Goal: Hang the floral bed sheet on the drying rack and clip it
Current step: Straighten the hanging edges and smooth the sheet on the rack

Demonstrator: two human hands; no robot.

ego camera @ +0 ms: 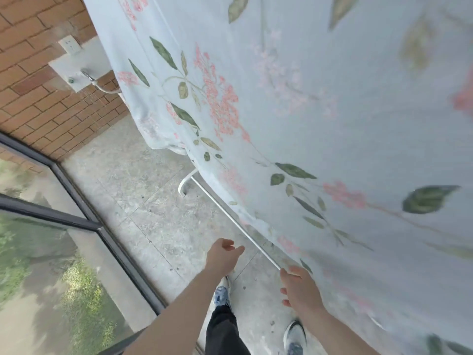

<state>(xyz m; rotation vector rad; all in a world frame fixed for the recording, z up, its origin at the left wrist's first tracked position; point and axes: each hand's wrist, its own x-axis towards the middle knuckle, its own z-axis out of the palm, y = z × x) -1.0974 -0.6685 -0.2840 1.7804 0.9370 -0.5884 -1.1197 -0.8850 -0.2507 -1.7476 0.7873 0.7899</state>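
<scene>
The floral bed sheet [294,103], pale blue with pink blossoms and green leaves, hangs spread over the drying rack and fills the upper right of the head view. Only the rack's white base bar [225,213] and a curved foot show beneath the sheet's lower edge. My left hand [222,254] hovers free above the floor with loosely curled fingers, holding nothing, just left of the bar. My right hand [300,288] is beside the sheet's lower edge where the bar ends; whether its fingers grip the bar or the cloth cannot be told. No clip is visible.
A brick wall [33,80] with a white socket plate and a tap fitting stands at the upper left. A dark-framed glass panel [84,221] runs along the left, with grass behind it. The floor is grey concrete [143,201]. My legs and shoes are at the bottom.
</scene>
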